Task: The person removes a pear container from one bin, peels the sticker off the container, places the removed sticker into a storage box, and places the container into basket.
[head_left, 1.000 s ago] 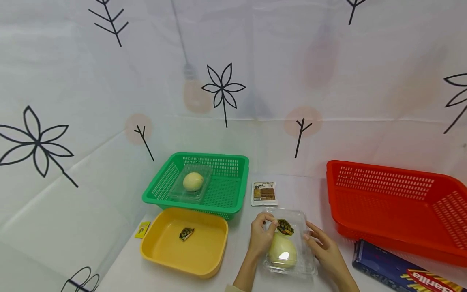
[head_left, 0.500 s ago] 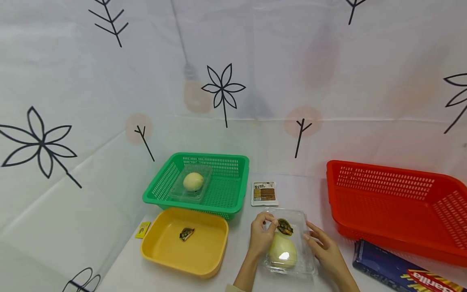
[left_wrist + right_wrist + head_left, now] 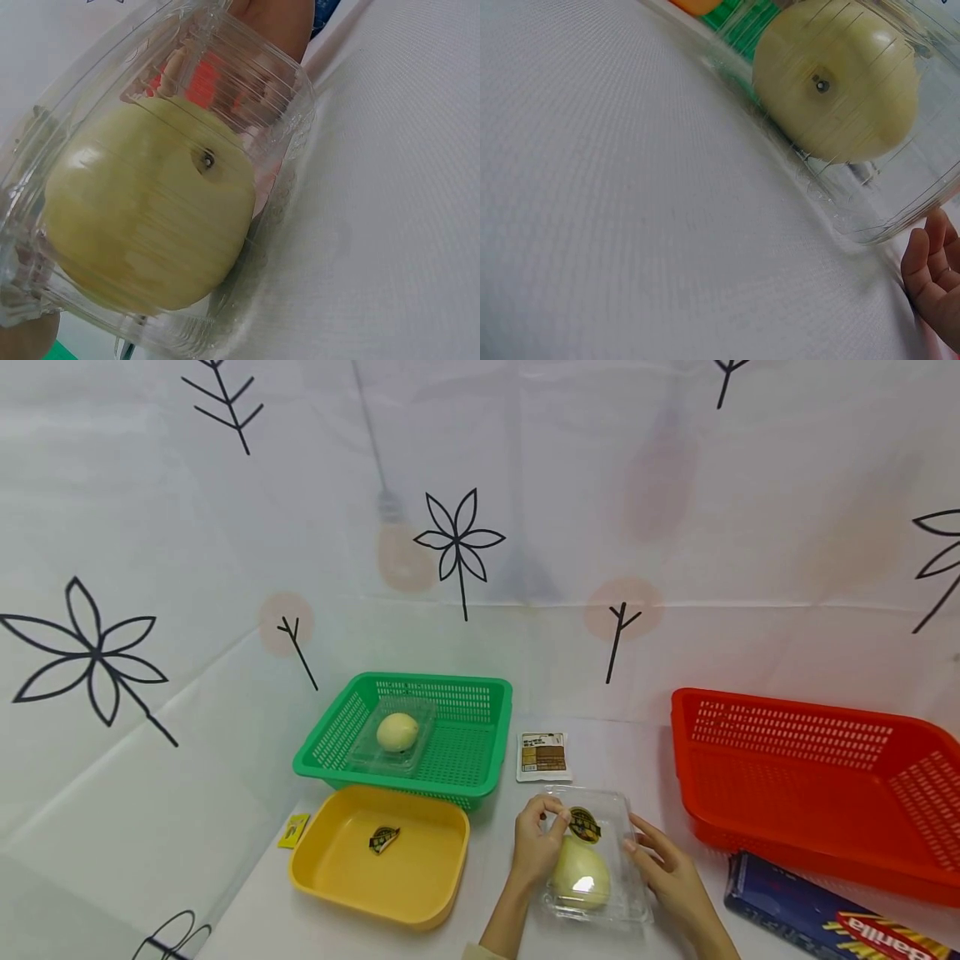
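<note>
A clear plastic clamshell box (image 3: pixel 618 889) lies on the white table with a pale yellow-green pear (image 3: pixel 581 875) inside. A dark round sticker (image 3: pixel 585 826) is on its lid. My left hand (image 3: pixel 536 847) has thumb and index fingertip together at the sticker's left edge, pinching there; the other fingers curl. At the box's right side my right hand (image 3: pixel 667 868) holds it, thumb by the lid's edge and fingers along the wall. The left wrist view shows the pear (image 3: pixel 150 210) close up through the ridged plastic. In the right wrist view, fingertips (image 3: pixel 919 251) sit beside the box corner.
A green basket (image 3: pixel 468 760) at the back left holds another boxed pear (image 3: pixel 397 733). The yellow tray (image 3: pixel 337 881) before it contains a crumpled dark sticker (image 3: pixel 383 839). A yellow sachet (image 3: pixel 293 831), a brown-white packet (image 3: pixel 543 757), a red basket (image 3: pixel 787 802) and a blue Barilla box (image 3: pixel 795 906) surround the work.
</note>
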{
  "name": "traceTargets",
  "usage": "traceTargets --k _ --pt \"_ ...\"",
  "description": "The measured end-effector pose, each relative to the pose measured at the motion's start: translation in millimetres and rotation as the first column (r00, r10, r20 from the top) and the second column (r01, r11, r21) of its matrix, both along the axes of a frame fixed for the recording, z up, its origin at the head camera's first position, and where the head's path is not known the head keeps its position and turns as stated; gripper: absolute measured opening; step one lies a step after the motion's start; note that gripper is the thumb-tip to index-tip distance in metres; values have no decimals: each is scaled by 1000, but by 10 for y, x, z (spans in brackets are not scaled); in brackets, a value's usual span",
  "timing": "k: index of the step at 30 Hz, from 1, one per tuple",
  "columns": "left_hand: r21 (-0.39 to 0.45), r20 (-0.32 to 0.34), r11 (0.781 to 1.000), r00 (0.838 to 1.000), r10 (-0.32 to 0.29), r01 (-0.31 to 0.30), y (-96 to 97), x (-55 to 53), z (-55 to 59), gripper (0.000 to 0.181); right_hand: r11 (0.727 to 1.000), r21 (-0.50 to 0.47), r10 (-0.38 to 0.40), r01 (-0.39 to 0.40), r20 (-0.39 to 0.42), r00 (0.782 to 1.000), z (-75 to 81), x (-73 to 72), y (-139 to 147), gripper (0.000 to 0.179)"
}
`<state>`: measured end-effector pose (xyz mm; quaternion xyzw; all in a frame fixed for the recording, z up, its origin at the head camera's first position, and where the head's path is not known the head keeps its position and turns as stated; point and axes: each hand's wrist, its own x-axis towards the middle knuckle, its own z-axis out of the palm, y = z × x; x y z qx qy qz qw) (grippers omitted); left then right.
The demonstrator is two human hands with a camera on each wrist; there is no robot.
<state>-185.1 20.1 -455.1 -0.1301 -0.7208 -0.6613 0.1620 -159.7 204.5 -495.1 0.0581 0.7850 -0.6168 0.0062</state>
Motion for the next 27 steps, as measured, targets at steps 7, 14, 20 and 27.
traceTargets --k 7,14,20,27 --pt "-5 -4 1000 1000 -4 4 -8 5 2 4 1000 3 1 -1 22 1000 12 -2 -4 55" --pt "-11 2 1000 1000 -1 1 -8 2 -2 4 1000 3 2 -2 38 999 13 -5 -2 56" --pt "-13 -20 1000 1000 6 -6 -6 1 -10 4 1000 -3 -1 1 30 1000 9 -3 -3 56" --pt "-8 -46 1000 999 10 -10 -2 8 -3 5 1000 -15 -6 6 -6 1000 4 -1 -5 54"
